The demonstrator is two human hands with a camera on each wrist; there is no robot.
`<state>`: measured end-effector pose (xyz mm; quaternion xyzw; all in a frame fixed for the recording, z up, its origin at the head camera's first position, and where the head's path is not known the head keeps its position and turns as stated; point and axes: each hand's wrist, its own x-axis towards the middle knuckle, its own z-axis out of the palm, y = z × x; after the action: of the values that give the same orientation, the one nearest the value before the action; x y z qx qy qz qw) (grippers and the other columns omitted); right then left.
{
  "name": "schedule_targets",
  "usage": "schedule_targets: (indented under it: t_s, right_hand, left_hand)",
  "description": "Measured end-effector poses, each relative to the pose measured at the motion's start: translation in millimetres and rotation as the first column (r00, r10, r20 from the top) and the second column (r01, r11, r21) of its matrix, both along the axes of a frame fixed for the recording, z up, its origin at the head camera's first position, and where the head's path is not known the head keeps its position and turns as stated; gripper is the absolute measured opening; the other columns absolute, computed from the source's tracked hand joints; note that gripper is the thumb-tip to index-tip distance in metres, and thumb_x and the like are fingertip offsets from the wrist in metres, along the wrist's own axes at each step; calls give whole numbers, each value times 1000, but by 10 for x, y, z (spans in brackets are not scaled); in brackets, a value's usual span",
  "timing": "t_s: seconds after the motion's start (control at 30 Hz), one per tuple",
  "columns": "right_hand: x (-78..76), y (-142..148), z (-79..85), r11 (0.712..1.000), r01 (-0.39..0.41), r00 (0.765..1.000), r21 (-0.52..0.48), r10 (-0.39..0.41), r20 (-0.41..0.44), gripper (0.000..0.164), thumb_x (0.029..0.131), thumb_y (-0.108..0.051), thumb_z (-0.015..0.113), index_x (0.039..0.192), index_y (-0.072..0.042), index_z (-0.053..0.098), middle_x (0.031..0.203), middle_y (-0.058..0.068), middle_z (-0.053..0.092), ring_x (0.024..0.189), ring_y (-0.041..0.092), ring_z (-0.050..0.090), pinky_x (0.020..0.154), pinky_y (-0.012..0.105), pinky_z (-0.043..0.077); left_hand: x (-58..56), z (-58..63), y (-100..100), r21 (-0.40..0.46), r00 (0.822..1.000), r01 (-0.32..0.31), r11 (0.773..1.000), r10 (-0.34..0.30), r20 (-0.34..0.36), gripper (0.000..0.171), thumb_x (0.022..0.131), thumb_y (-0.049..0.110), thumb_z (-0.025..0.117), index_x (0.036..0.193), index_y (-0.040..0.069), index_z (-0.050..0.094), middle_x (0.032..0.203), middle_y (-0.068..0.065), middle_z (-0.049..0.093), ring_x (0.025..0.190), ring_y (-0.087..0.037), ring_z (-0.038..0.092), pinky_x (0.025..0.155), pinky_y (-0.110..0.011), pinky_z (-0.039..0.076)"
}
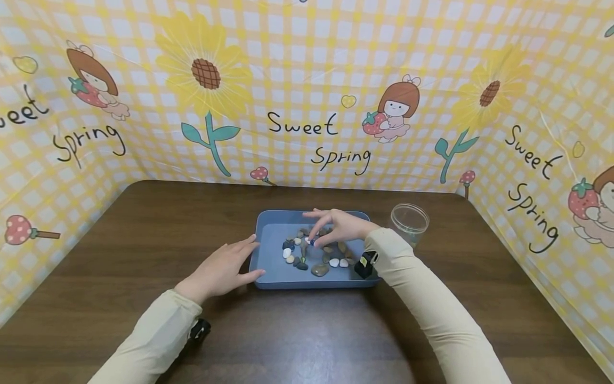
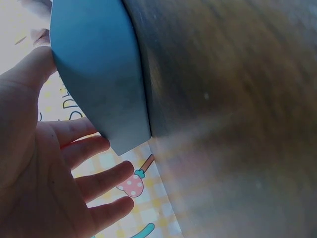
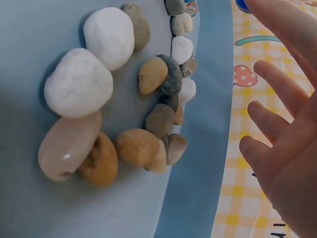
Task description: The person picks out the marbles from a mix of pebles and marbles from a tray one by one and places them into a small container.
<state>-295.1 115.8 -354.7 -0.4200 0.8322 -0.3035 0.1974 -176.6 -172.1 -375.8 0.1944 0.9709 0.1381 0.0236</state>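
A blue tray (image 1: 269, 266) holds several pebbles (image 1: 320, 270) laid in a rough ring, among them smooth white pebbles (image 3: 79, 83) and brown pebbles (image 3: 137, 147). My left hand (image 1: 218, 269) is at the tray's left side, fingers extended; in the left wrist view its thumb and some fingertips touch the tray wall (image 2: 106, 84). Over the tray, my right hand (image 1: 341, 226) pinches a small blue glossy piece (image 1: 313, 242) between thumb and index finger, the other fingers spread. Only a bit of this blue piece (image 3: 242, 5) shows at the top of the right wrist view.
A clear round jar (image 1: 409, 220) stands right of the tray, behind my right forearm. The brown wooden table (image 1: 192, 218) is bordered by a yellow checked cloth (image 1: 297, 69) at the back and both sides.
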Motion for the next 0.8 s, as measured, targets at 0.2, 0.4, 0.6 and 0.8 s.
schedule_targets:
  t_s: [0.2, 0.4, 0.6, 0.8]
  right_hand:
    - [18, 40, 33, 1000, 14, 1000, -24, -14, -1, 14, 83, -18, 70, 96, -14, 73, 153, 10, 31, 148, 27, 7, 117, 56, 10]
    - [37, 83, 67, 998, 34, 999, -57, -34, 0, 16, 82, -18, 71, 97, -12, 73, 152, 11, 32, 147, 27, 8, 116, 57, 11]
    - [34, 144, 59, 995, 57, 998, -80, -59, -15, 17, 82, -21, 71, 97, -14, 73, 152, 9, 33, 147, 26, 10, 116, 56, 14]
    - [53, 210, 53, 992, 82, 996, -96, -84, -23, 20, 81, -20, 72, 98, -9, 73, 151, 9, 34, 147, 27, 11, 116, 57, 13]
  left_hand:
    - [-1, -2, -5, -4, 1000, 6, 1000, -6, -4, 68, 88, 47, 57, 137, 1, 44, 149, -18, 36, 134, -37, 39, 108, -58, 29]
    - [-1, 5, -6, -2, 1000, 11, 1000, -11, -4, 68, 88, 46, 57, 137, 1, 44, 148, -19, 36, 134, -37, 39, 108, -58, 30]
    - [-8, 12, -4, -12, 1000, 7, 1000, -7, -4, 68, 88, 47, 57, 137, 1, 44, 148, -19, 36, 134, -37, 39, 108, -58, 29]
    - [-9, 13, 0, -15, 1000, 6, 1000, -6, -4, 68, 88, 47, 57, 137, 1, 44, 148, -19, 36, 134, -37, 39, 109, -59, 29]
